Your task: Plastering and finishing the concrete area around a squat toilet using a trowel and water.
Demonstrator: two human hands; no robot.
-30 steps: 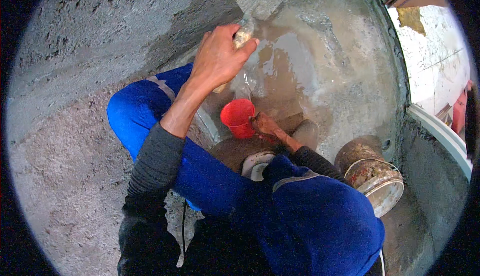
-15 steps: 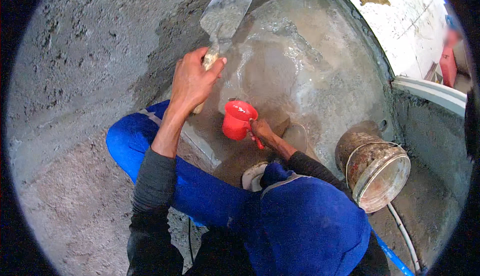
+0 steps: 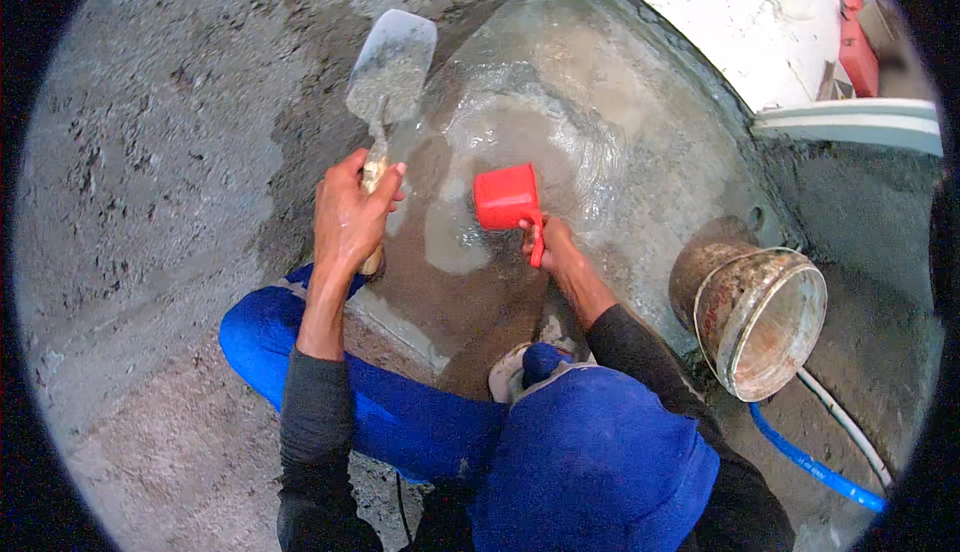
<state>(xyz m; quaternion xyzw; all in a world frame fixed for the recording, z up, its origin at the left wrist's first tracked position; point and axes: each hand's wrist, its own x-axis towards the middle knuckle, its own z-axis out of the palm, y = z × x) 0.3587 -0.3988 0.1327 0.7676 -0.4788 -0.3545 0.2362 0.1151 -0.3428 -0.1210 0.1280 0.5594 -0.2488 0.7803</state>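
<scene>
My left hand [image 3: 350, 214] is closed round the wooden handle of a trowel [image 3: 392, 67], whose broad blade, smeared with grey cement, points away from me beside the wall. In my right hand [image 3: 560, 250] is the handle of a red plastic dipper [image 3: 506, 196]. The dipper is tipped with its mouth turned away from me, over the wet floor [image 3: 580, 92]. Its inside is hidden. Shiny water lies on the cement surface around and beyond it.
A dirty bucket [image 3: 712, 352] leans on its side at the right, by a round hole [image 3: 756, 218] in the cement. Blue hose [image 3: 810, 467] and a white pipe [image 3: 850, 430] lie near it. A rough grey wall [image 3: 150, 152] rises at the left; a pale ledge [image 3: 850, 124] stands far right.
The red dipper has gone from upright with water in it to tipped over, slightly farther out. Water has spread on the floor. The trowel sits lower and more left in view; the view has shifted.
</scene>
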